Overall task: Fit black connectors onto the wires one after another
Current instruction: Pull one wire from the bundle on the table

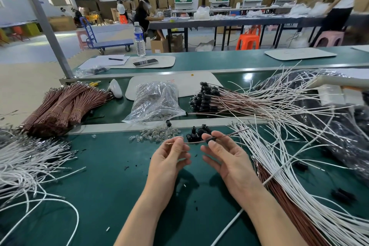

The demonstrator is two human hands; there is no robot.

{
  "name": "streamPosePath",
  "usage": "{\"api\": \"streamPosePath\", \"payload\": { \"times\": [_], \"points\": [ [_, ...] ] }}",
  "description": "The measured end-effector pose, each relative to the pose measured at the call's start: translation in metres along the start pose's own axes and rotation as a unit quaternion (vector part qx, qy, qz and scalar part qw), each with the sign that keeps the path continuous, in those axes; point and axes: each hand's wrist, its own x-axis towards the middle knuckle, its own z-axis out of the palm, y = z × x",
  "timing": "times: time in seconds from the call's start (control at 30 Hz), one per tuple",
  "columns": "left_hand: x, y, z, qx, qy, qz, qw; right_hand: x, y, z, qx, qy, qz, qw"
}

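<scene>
My left hand (pixel 169 158) pinches the left end of a thin brown wire (pixel 229 135) that runs level above the green bench. My right hand (pixel 223 156) pinches a black connector (pixel 211 139) threaded on that same wire, near its middle. Just behind my fingers lies a small heap of loose black connectors (pixel 197 132). Farther back, a fan of wires with black connectors fitted (pixel 203 99) rests on the bench. Loose white wires (pixel 279 158) and brown wires (pixel 279 191) spread to the right of my right hand.
Bundles of brown wires (pixel 63 106) lie at the back left, with white wires (pixel 26 166) in front of them. A clear bag of small glass bulbs (pixel 155 102) sits centre back, with loose bulbs (pixel 155 134) spilled near the connectors. A raised metal rail (pixel 111 127) crosses the bench.
</scene>
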Motion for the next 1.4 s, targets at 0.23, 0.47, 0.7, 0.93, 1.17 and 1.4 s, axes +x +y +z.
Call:
{"api": "streamPosePath", "payload": {
  "times": [0.23,0.47,0.7,0.93,1.17,1.4],
  "points": [
    [-0.006,-0.006,0.004,0.099,-0.059,0.049,0.992,-0.004,0.004,0.006,-0.030,-0.023,0.010,0.999],
    [-0.006,-0.007,0.006,0.130,-0.026,0.047,0.990,-0.001,-0.028,-0.017,0.087,0.058,-0.078,0.992],
    [-0.009,-0.019,0.038,0.362,-0.098,0.104,0.921,-0.011,-0.069,-0.059,0.305,0.098,-0.148,0.936],
    [0.037,-0.032,0.115,0.475,-0.082,-0.002,0.876,-0.012,-0.076,-0.075,0.331,0.121,-0.150,0.924],
    [0.058,-0.038,0.139,0.475,-0.089,-0.033,0.875,-0.009,-0.069,-0.073,0.300,0.126,-0.127,0.937],
    [0.050,0.004,0.149,0.276,-0.074,0.013,0.958,-0.011,-0.069,-0.071,0.243,0.065,-0.111,0.962]
  ]
}}
